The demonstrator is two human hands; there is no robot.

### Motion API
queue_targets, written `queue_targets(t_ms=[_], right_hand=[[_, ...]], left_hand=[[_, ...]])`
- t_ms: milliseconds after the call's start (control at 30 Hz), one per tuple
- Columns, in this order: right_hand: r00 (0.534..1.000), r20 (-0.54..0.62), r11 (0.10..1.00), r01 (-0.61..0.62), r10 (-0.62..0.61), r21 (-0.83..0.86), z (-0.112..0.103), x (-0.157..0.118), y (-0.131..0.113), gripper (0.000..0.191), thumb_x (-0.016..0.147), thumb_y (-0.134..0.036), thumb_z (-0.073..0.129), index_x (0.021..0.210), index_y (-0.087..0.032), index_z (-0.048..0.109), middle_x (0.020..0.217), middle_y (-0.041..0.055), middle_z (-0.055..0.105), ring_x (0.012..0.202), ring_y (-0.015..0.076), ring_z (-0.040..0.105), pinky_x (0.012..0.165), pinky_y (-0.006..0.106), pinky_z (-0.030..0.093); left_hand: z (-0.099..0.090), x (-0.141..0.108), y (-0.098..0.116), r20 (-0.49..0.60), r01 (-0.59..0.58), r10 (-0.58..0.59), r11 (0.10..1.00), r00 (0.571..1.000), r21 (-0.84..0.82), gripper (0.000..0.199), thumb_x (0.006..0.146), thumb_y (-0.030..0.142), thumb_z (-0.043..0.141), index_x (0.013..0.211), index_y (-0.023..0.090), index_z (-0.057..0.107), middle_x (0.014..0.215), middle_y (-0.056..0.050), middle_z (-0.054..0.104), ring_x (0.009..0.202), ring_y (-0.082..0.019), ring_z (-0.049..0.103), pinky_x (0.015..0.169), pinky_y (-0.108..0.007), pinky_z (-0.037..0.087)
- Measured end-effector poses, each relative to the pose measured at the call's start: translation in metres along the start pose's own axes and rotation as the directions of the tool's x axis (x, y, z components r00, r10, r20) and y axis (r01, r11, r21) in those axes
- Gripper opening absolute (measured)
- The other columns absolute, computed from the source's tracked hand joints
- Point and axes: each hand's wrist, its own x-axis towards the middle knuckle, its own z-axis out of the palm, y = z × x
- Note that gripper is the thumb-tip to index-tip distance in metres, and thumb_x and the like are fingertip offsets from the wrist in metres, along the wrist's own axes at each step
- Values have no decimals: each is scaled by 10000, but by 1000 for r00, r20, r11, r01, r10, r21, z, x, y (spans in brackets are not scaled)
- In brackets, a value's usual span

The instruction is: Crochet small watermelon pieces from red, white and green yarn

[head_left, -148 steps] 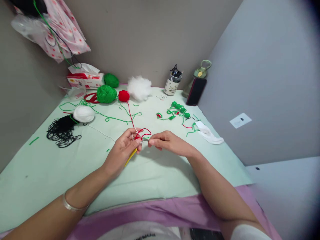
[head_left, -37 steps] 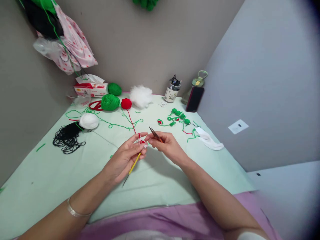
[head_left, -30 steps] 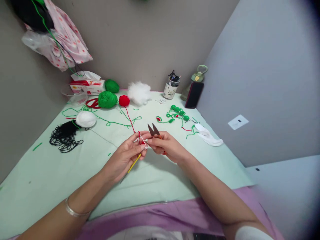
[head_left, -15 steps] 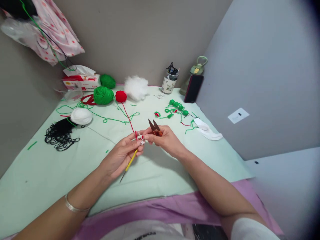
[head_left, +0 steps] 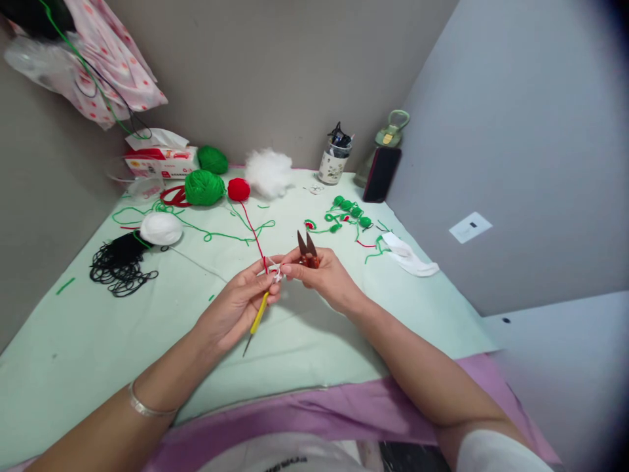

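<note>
My left hand (head_left: pixel 248 295) is closed on a small red and white crochet piece (head_left: pixel 276 273) and on a yellow-handled crochet hook (head_left: pixel 259 314), whose metal end points down toward me. My right hand (head_left: pixel 322 275) keeps a pair of scissors (head_left: pixel 308 252) in its palm, blades pointing up and slightly parted. Its thumb and fingertip pinch at the white yarn on the right side of the piece. Red yarn (head_left: pixel 251 226) runs from the piece up to a red ball (head_left: pixel 238 189). A thin white strand leads to a white ball (head_left: pixel 161 229).
Black yarn (head_left: pixel 122 262) lies at left. Green balls (head_left: pixel 204 187), a tissue pack (head_left: pixel 164 162) and white stuffing (head_left: pixel 268 173) stand along the back. Small green crochet pieces (head_left: pixel 357 212), a phone (head_left: pixel 382 174), a pen jar (head_left: pixel 333 165) and white cloth (head_left: pixel 407 255) are at right.
The scissors have tilted a little more upright in my right hand. The hook has swung slightly, its lower end shifting right. Both hands remain together at the piece.
</note>
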Motion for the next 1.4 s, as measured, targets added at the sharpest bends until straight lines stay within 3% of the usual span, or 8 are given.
queue_targets(t_ms=[233, 400, 500, 867, 1133, 1233, 1333, 1400], right_hand=[[998, 28, 986, 67, -63, -155, -1, -3, -2, 388, 840, -573, 742, 818, -194, 662, 687, -35, 585, 598, 105, 438, 581, 272, 342], [983, 52, 858, 177, -174, -483, -7, -5, 1, 428, 1023, -571, 438, 843, -207, 574, 739, -21, 553, 690, 135, 474, 681, 294, 359], [983, 85, 804, 183, -164, -566, -8, -6, 2, 400, 1043, -538, 412, 838, -217, 533, 732, -37, 505, 671, 130, 443, 678, 293, 335], [976, 192, 887, 173, -98, -428, -5, -6, 1, 398, 1010, -533, 550, 796, -198, 564, 694, -64, 413, 648, 103, 373, 610, 261, 280], [978, 164, 878, 189, -128, -441, 2, -10, -1, 390, 1002, -505, 557, 797, -184, 635, 654, -61, 439, 618, 99, 363, 597, 261, 282], [977, 122, 861, 214, -177, -462, -5, -7, -1, 420, 1016, -526, 511, 786, -189, 612, 661, -54, 438, 620, 106, 386, 596, 254, 313], [980, 30, 764, 174, -198, -622, -21, -2, -1, 418, 1039, -521, 458, 863, -190, 642, 689, -26, 517, 647, 137, 479, 626, 268, 387], [953, -39, 562, 143, -299, -815, -29, -2, 1, 297, 1008, -460, 568, 1051, -189, 678, 834, 34, 657, 739, 184, 583, 710, 317, 463]], left_hand=[[3, -3, 4, -86, -36, 25, 992, 996, -122, 251, 946, -26, 560, 1116, 63, 721, 808, -41, 611, 646, -77, 586, 555, -151, 531], [6, -7, 8, -65, -30, 18, 980, 998, -195, 292, 943, -61, 508, 1133, 34, 707, 835, -49, 593, 641, -67, 574, 549, -145, 516], [7, -8, 10, -47, -43, 33, 977, 998, -209, 304, 946, -65, 494, 1151, 19, 702, 849, -57, 595, 639, -65, 575, 545, -145, 514], [7, -9, 11, -48, -53, 45, 982, 998, -181, 297, 943, -64, 508, 1121, 17, 731, 828, -49, 614, 624, -68, 580, 527, -149, 519], [10, -11, 8, -33, -47, 41, 981, 999, -188, 301, 944, -74, 492, 1134, 8, 711, 813, -53, 607, 619, -76, 584, 531, -156, 527], [11, -12, 10, -33, -37, 31, 978, 999, -206, 305, 962, -69, 462, 1141, 13, 695, 831, -58, 604, 621, -72, 584, 534, -153, 523], [14, -13, 17, -84, -58, 38, 969, 996, -242, 316, 987, -65, 411, 1128, 26, 679, 832, -49, 591, 628, -63, 579, 552, -141, 523], [17, -14, 23, -146, -97, 60, 959, 987, -265, 320, 994, -67, 389, 1094, 45, 672, 816, -37, 580, 635, -62, 581, 576, -137, 534]])
